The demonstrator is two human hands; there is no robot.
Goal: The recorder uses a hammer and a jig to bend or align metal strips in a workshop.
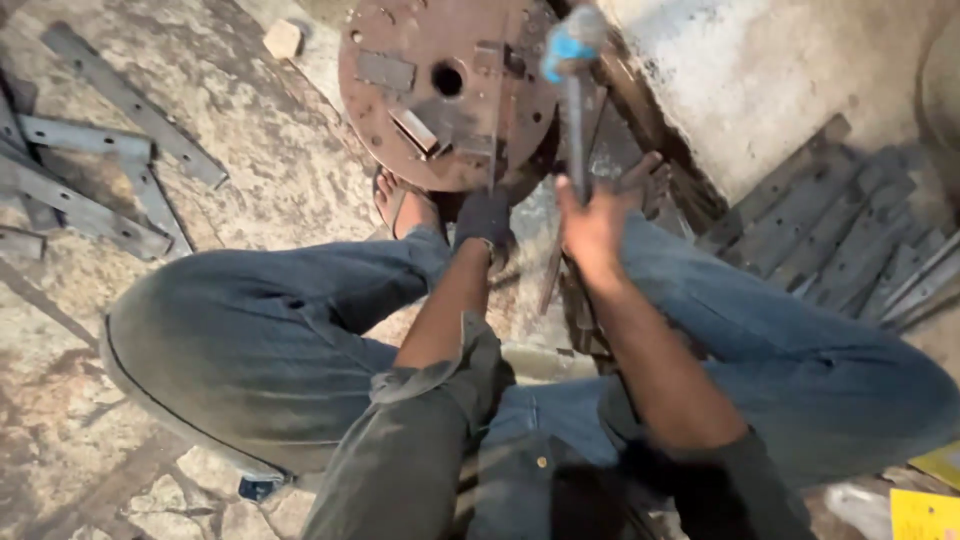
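Note:
I squat on a concrete floor, my knees in blue jeans spread to each side. My right hand (592, 225) grips the handle of a hammer (574, 95) raised upright, its blue-marked head blurred above a round rusty metal plate (400, 40). My left hand (484, 222), in a dark glove, holds a thin metal strip (493, 130) standing on edge against the plate's near rim. The plate has a centre hole and small welded blocks on top.
Grey flat steel bars (110, 160) with holes lie scattered at the left. A stack of dark rusty bars (830, 230) leans at the right by a pale wall. My sandalled foot (405, 205) rests beside the plate. A small wooden block (283, 39) lies at the top.

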